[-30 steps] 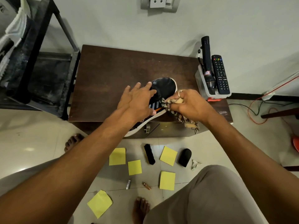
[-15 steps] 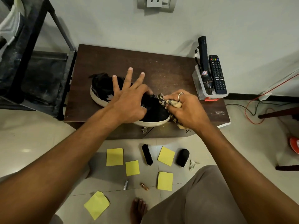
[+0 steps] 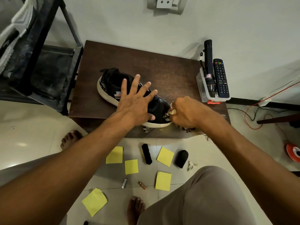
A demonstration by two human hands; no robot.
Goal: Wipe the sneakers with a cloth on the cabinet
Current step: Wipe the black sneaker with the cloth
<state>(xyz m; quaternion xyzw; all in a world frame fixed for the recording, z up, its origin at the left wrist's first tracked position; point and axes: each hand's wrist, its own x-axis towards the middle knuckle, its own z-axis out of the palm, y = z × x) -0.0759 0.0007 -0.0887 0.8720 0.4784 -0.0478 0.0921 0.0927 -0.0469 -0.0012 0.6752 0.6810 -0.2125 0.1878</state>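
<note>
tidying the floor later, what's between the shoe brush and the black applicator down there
A yellow sticky note lies between the shoe brush and the black applicator, in the head view.

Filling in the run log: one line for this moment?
left hand: rests on sneaker, fingers spread | right hand: grips cloth at toe | sneaker: on cabinet

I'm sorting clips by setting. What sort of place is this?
Most likely a room in a home: a low wooden cabinet stands against a plain wall, with a remote and a torch at its right end, a socket above it and a tiled floor.
</note>
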